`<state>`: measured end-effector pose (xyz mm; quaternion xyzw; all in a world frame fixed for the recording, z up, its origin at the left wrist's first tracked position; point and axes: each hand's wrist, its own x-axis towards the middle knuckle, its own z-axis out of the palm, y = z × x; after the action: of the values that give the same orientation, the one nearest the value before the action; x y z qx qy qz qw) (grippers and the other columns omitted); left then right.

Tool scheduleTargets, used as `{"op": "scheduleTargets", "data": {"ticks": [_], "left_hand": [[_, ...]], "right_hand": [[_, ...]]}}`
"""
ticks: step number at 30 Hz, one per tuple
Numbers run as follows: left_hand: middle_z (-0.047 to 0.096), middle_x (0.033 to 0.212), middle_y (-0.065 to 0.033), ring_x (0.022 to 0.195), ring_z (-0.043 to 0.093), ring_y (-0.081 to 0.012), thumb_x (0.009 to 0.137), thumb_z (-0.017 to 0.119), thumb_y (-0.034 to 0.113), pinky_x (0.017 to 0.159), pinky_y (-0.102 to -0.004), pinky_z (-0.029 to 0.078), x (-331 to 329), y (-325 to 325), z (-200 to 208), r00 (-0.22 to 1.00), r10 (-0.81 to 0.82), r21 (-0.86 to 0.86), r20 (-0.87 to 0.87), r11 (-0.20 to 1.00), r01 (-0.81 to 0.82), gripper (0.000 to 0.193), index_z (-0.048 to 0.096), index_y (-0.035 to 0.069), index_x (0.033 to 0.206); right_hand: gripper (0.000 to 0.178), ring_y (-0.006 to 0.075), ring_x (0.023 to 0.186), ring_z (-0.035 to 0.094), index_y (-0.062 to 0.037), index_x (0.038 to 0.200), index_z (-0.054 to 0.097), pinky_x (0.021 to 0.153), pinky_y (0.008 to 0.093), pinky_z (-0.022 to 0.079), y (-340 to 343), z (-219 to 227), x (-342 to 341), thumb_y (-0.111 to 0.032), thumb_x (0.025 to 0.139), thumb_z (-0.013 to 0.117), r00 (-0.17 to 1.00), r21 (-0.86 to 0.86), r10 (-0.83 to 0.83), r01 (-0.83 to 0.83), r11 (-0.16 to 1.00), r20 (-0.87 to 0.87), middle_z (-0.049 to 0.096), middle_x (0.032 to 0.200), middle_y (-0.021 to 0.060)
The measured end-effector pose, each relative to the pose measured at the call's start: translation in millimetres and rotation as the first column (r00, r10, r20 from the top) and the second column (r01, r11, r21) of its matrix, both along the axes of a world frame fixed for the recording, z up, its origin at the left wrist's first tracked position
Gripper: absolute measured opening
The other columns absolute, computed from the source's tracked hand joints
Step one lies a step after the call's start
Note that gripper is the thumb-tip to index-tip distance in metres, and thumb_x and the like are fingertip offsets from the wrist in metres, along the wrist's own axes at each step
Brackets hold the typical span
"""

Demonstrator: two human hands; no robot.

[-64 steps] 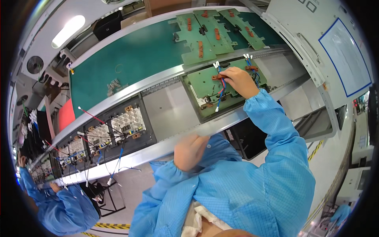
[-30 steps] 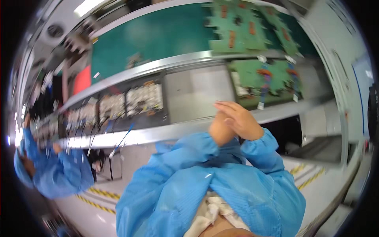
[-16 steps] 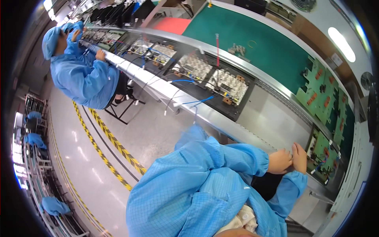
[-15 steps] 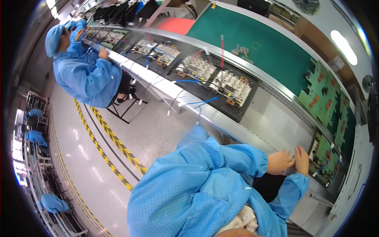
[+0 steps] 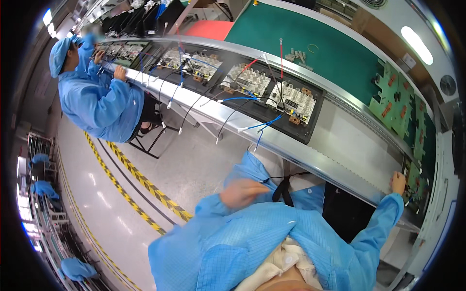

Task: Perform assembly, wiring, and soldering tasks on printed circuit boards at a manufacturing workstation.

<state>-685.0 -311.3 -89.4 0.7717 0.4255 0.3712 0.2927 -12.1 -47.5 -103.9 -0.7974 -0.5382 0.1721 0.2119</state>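
My left hand (image 5: pixel 244 193) is smeared by motion above my lap, beside a dark strap (image 5: pixel 283 189) and a thin black cord. Its fingers point right, and I cannot make out anything in them. Over on the right, my right hand (image 5: pixel 398 183) has its fingers curled at the near-left edge of a dark tray (image 5: pixel 406 163). That tray carries a green circuit board (image 5: pixel 414 180) with small parts and wires, partly cut off by the line's rail.
Black trays (image 5: pixel 314 127) hold circuit boards with white parts (image 5: pixel 293 103); loose blue, black and red wires hang over the metal rail (image 5: pixel 291 153). Bare green boards (image 5: pixel 392 99) lie on the green mat (image 5: pixel 335 53). A co-worker in blue (image 5: pixel 99 99) sits on the left.
My hands were close together near the right tray. Now my left hand has swung left to my lap, while my right stays at the tray. The view has shifted slightly.
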Motion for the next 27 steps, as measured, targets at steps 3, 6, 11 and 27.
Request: {"op": "scheduleTargets", "data": {"ticks": [3, 6, 11, 27], "left_hand": [[0.066, 0.102, -0.0145, 0.090, 0.064, -0.0289, 0.078, 0.057, -0.004, 0.076, -0.0353, 0.050, -42.6, -20.6, -7.4, 0.865, 0.501, 0.131, -0.002, 0.858, -0.496, 0.025, 0.067, 0.004, 0.100], [0.064, 0.095, -0.0097, 0.087, 0.061, -0.0197, 0.085, 0.056, -0.001, 0.075, -0.0291, 0.045, -74.8, -2.1, -1.5, 0.521, 0.841, 0.152, 0.145, 0.501, -0.852, 0.016, 0.065, 0.003, 0.098], [0.061, 0.095, -0.0055, 0.086, 0.056, -0.0133, 0.090, 0.057, 0.005, 0.076, -0.0267, 0.043, -107.2, 45.5, 11.2, 0.480, 0.873, -0.012, 0.089, 0.483, -0.876, 0.022, 0.062, 0.004, 0.111], [0.057, 0.101, -0.0041, 0.087, 0.054, -0.0111, 0.094, 0.049, 0.009, 0.079, -0.0249, 0.044, -110.4, 47.8, -24.2, 0.432, 0.859, -0.307, 0.274, 0.504, -0.807, 0.038, 0.047, 0.006, 0.132]], "right_hand": [[0.030, 0.0142, 0.059, 0.057, 0.0003, 0.098, 0.064, 0.055, 0.0268, 0.047, -0.4, 14.4, -66.3, -0.027, 0.095, 0.051, 0.986, 0.041, 0.163, -0.161, 0.986, -0.042, 0.062, 0.071, 0.0093], [0.033, 0.0106, 0.069, 0.057, -0.0022, 0.101, 0.066, 0.063, 0.0245, 0.047, -11.0, 36.8, -201.1, -0.030, 0.097, 0.049, 0.814, 0.081, 0.449, -0.453, 0.888, -0.368, 0.061, 0.075, 0.0029], [0.047, 0.0112, 0.063, 0.056, -0.0038, 0.112, 0.059, 0.061, 0.0248, 0.047, -4.5, 47.7, -373.0, -0.044, 0.099, 0.039, 0.487, -0.080, 0.403, -0.708, 0.702, -0.775, 0.058, 0.072, 0.0038], [0.047, 0.0075, 0.031, 0.025, -0.0078, 0.080, 0.061, 0.037, 0.0258, 0.022, 7.1, 32.5, -419.2, -0.049, 0.095, 0.044, 0.456, -0.283, 0.008, -0.566, 0.774, -0.890, 0.042, 0.043, -0.0027]]}}
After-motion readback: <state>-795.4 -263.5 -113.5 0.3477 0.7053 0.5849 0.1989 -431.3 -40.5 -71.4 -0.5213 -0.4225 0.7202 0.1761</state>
